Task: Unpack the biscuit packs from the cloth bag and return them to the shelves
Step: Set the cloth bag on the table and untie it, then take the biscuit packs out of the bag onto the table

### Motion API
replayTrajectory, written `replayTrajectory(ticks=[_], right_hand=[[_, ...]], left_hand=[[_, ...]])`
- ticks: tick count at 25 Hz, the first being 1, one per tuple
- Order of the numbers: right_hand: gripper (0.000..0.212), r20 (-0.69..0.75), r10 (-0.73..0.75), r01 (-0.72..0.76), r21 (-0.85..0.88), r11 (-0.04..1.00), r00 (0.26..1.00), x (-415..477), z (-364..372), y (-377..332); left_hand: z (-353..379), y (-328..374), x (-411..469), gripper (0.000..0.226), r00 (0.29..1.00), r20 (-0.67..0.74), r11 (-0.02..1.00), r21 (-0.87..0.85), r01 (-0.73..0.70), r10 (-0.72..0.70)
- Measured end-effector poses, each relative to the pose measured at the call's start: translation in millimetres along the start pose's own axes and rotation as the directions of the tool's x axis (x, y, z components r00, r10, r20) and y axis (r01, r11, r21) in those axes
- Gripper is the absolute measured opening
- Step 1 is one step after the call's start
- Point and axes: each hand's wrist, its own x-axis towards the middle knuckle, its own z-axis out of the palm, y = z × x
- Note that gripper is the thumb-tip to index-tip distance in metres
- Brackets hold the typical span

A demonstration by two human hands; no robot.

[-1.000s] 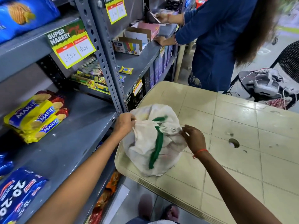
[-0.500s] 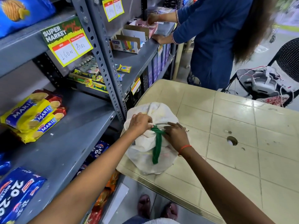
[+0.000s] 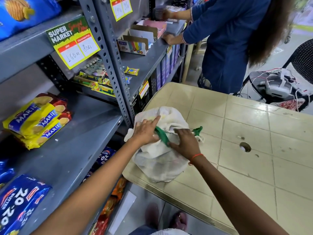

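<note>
Change since half a second back: both hands have spread apart over the bag mouth, and the far green handle has swung out to the right.

Cloth bag (image 3: 159, 160): white, bulging, on the near-left corner of the worktop (image 3: 245, 167), just beside the shelf upright; mouth on top, facing up and away. Biscuit packs inside: not visible through the cloth.

Green handle (image 3: 161, 135): runs diagonally between the two hands; second handle end (image 3: 198, 129) lies to the right on the worktop.

Left hand (image 3: 145, 131): grip flat, fingers extended, pressing the left side of the mouth; holds nothing enclosed.

Right hand (image 3: 186, 143): grip spread, fingers splayed on the cloth at the right of the handle; whether any cloth is pinched cannot be told. Both hands lie equally close to the opening, which sits between them; the left is nearer the shelves.

Shelf (image 3: 81, 141), left: yellow packs reading "MARIE" (image 3: 37, 121); blue pack reading "20-20 BUTTER" (image 3: 18, 202), near left.

Sign (image 3: 72, 41): "SUPER MARKET", handwritten "160 rs" and "80 rs".

Far: second person in blue sleeve (image 3: 225, 39) at the shelves.
</note>
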Motion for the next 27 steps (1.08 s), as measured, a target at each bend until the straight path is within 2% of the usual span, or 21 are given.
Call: replayTrajectory(ticks=[1,2,4,5,6,8,9,10,11,12,13,14,15,16,17,18,19,21,23,25,27], right_hand=[[0.042,0.073,-0.036,0.044,-0.108,0.993,0.997,-1.0,2.9,-4.0],[0.034,0.09,-0.065,0.08,-0.178,0.981,0.994,-3.7,3.1,-4.2],[0.024,0.078,-0.116,0.127,-0.149,0.981,0.99,-15.8,0.2,4.0],[0.023,0.117,-0.144,0.159,-0.126,0.979,0.983,-24.8,-1.3,10.3],[0.024,0.179,-0.162,0.185,-0.121,0.975,0.971,-35.1,-2.0,17.4],[0.029,0.287,-0.134,0.171,-0.106,0.98,0.949,-54.0,0.5,28.9],[0.03,0.262,-0.1,0.125,-0.08,0.989,0.96,-60.3,2.4,30.5],[0.029,0.176,-0.081,0.089,-0.039,0.995,0.981,-61.6,4.0,30.0],[0.026,0.067,-0.069,0.069,-0.005,0.998,0.995,-59.2,6.6,28.1],[0.024,-0.006,-0.056,0.056,0.009,0.998,0.998,-53.4,9.4,24.4],[0.024,-0.016,-0.043,0.043,0.006,0.999,0.999,-46.2,11.8,19.0],[0.024,0.016,-0.029,0.03,-0.012,0.999,0.999,-38.9,14.2,12.5],[0.026,0.073,-0.004,0.007,-0.036,0.999,0.997,-32.8,16.9,7.3],[0.028,0.119,0.027,-0.019,-0.061,0.998,0.993,-28.7,20.0,4.5],[0.032,0.123,0.055,-0.044,-0.085,0.995,0.991,-27.0,21.9,3.4],[0.036,0.103,0.088,-0.076,-0.114,0.991,0.991,-26.1,22.7,4.3],[0.042,0.078,0.124,-0.114,-0.125,0.986,0.989,-24.8,22.7,6.2],[0.062,0.134,0.194,-0.184,-0.089,0.979,0.972,-19.1,19.6,11.6],[0.097,0.331,0.251,-0.234,-0.091,0.968,0.91,-15.6,14.9,14.9],[0.127,0.474,0.305,-0.238,-0.197,0.951,0.826,-18.7,13.4,20.1],[0.135,0.527,0.38,-0.249,-0.304,0.919,0.76,-25.1,13.6,30.5]], left_hand=[[-4.2,-0.1,2.6,0.069,0.994,0.109,1.0,-0.024,0.019,-0.016],[-7.8,-3.9,3.8,0.052,0.989,0.134,0.996,-0.062,0.069,-0.06],[-10.4,-24.4,0.0,0.028,0.963,0.023,0.952,-0.144,0.269,-0.268],[-10.7,-38.3,-6.6,0.028,0.912,-0.019,0.904,-0.144,0.403,-0.41],[-10.2,-50.4,-15.6,0.031,0.853,0.001,0.848,-0.103,0.52,-0.522],[-12.2,-65.7,-29.8,0.042,0.765,0.186,0.777,-0.012,0.629,-0.616],[-12.1,-65.1,-33.2,0.048,0.74,0.285,0.776,0.023,0.63,-0.609],[-11.2,-59.3,-34.6,0.054,0.741,0.32,0.789,0.031,0.614,-0.59],[-9.1,-49.2,-35.5,0.06,0.781,0.265,0.812,0.012,0.584,-0.566],[-5.5,-35.3,-35.8,0.063,0.858,0.116,0.862,-0.018,0.506,-0.501],[-2.0,-16.6,-36.1,0.061,0.928,-0.098,0.933,-0.057,0.355,-0.36],[2.6,4.0,-36.9,0.053,0.945,-0.294,0.989,-0.079,0.123,-0.141],[8.6,24.7,-38.0,0.042,0.921,-0.377,0.99,-0.057,-0.126,0.095],[16.7,41.9,-38.5,0.031,0.899,-0.326,0.951,0.003,-0.309,0.293],[24.9,52.7,-37.4,0.028,0.903,-0.187,0.922,0.066,-0.382,0.387],[32.6,56.3,-34.1,0.034,0.93,-0.041,0.923,0.148,-0.356,0.365],[39.7,51.5,-28.0,0.049,0.96,0.058,0.93,0.237,-0.281,0.276],[42.6,30.2,-15.7,0.086,0.985,0.145,0.91,0.387,-0.146,0.097],[34.7,3.4,-10.3,0.101,0.974,0.216,0.888,0.458,-0.042,-0.065],[23.7,-24.3,-8.8,0.11,0.938,0.286,0.868,0.496,0.03,-0.196],[16.7,-41.7,-12.2,0.119,0.895,0.36,0.856,0.514,0.046,-0.264]])
